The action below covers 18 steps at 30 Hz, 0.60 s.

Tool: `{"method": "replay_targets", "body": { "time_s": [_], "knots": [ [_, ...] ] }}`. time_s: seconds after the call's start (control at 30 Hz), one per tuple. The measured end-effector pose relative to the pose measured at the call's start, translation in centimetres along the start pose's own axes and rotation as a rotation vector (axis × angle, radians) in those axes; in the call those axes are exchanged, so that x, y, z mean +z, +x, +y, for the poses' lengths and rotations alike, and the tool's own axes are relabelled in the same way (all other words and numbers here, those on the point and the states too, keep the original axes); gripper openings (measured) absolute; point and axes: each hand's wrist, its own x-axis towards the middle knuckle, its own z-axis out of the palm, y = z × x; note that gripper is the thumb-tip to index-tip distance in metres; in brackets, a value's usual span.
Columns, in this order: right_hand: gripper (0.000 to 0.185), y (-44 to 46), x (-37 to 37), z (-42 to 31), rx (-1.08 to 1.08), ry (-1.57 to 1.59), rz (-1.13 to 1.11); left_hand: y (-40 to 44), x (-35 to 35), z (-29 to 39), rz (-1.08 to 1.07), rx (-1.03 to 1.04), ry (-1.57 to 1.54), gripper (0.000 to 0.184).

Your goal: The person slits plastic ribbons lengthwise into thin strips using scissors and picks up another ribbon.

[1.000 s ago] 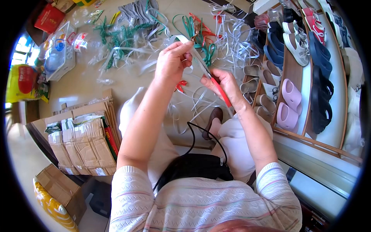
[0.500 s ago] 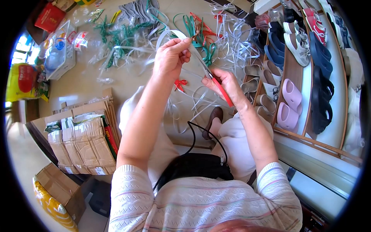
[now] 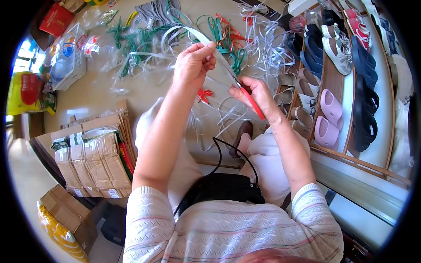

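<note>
My left hand (image 3: pixel 193 62) is closed, pinching a flat white plastic strap (image 3: pixel 196 34) between thumb and fingers. Beyond the fingertips the strap arches up and to the left in a loose loop. Scissors (image 3: pixel 253 105) with red handles are gripped in my right hand (image 3: pixel 258 94). Their blades point up and left along the strap, close to my left fingertips. Whether the blades are cutting into the strap cannot be made out. On the floor beyond lie a bundle of green straps (image 3: pixel 215 33) and a heap of tangled white straps (image 3: pixel 267 48).
A shoe rack (image 3: pixel 329 83) with several pairs stands on the right. Flattened cardboard (image 3: pixel 94 160) is stacked at the left, near an open carton (image 3: pixel 66 206). A white basket (image 3: pixel 68 72) with plastic bottles sits at the upper left. A black bag (image 3: pixel 223 188) rests on my lap.
The strap's loop above my left hand has swung outward to the left and grown wider. Both hands and the scissors have hardly moved.
</note>
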Motion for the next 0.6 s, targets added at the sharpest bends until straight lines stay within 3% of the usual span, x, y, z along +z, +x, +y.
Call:
{"method": "replay_targets", "body": {
  "time_s": [0.6],
  "knots": [
    [0.019,-0.1,0.1,0.1,0.036,0.074,0.001,0.2,-0.3,0.7,-0.05,0.052,-0.003,0.008]
  ]
}}
